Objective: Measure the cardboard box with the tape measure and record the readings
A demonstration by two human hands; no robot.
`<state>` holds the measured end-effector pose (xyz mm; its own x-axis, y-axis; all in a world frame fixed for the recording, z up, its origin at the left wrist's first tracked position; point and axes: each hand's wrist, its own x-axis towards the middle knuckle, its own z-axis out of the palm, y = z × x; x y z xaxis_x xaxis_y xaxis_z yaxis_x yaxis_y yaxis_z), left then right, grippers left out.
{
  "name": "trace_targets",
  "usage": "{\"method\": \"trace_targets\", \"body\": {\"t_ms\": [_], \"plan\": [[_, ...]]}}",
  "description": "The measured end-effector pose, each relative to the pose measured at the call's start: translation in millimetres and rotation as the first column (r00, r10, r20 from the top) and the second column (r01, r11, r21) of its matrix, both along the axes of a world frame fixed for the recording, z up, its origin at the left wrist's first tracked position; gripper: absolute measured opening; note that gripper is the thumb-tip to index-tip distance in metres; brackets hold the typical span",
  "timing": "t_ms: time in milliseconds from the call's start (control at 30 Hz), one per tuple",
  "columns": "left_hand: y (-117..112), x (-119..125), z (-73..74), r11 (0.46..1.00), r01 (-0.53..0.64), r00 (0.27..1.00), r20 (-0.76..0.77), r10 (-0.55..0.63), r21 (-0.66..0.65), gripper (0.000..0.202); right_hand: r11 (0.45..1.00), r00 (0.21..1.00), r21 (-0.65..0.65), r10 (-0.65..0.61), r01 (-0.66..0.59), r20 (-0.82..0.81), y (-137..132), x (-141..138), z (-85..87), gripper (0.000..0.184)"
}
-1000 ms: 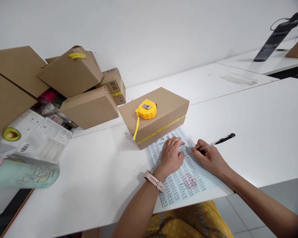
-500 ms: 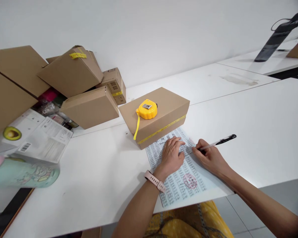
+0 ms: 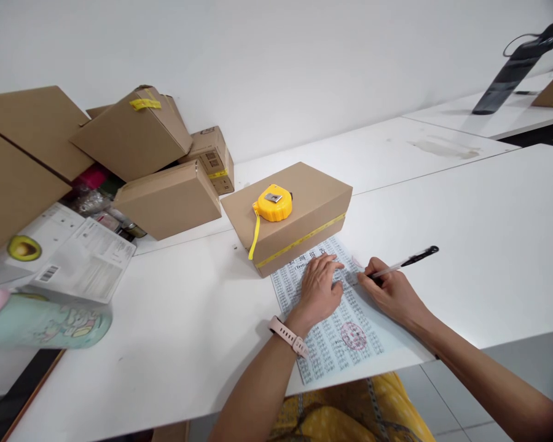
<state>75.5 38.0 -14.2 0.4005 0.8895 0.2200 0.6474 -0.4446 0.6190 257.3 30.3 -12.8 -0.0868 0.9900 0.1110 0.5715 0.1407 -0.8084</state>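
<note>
Across the whole lower frame a white table is stretching from left edge to right edge; at the upper left a pile of cardboard boxes is leaning against the wall, several of them tilted; just right of that pile, near the centre of the frame, a single closed box with a yellow strip along its side is sitting flat on the table. Below this box a printed sheet with a red stamp is lying on the table, its upper edge touching the box and its lower edge reaching the table's near edge; at the lower left a pale green bottle is lying on its side beside some leaflets.

On the sheet's upper part the left hand is pressing palm down, its grip spread flat and holding nothing; just to its right the right hand is resting on the sheet, its grip closing around a pen. A yellow tape measure is sitting on top of the single box, its tape hanging over the front; the pen's tip is touching the sheet while its black cap end is pointing to the right; a pink watch is circling the left wrist.
</note>
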Motion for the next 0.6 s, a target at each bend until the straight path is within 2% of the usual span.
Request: {"method": "trace_targets", "body": {"t_ms": [233, 400, 600], "plan": [[1, 0, -0.8, 1.000, 0.001, 1.000, 0.007, -0.001, 0.000, 0.033, 1.000, 1.000, 0.001, 0.001, -0.001, 0.016, -1, -3, 8.1, 0.024], [1, 0, -1.7, 1.000, 0.002, 1.000, 0.010, -0.002, -0.004, 0.033, 1.000, 1.000, 0.020, -0.008, 0.008, 0.007, -1, -2, 4.6, 0.026], [1, -1, 0.4, 1.000, 0.003, 1.000, 0.013, -0.003, 0.000, 0.034, 0.984, 0.987, 0.102, -0.139, 0.146, -0.077, 2, 4, -3.8, 0.024]]}}
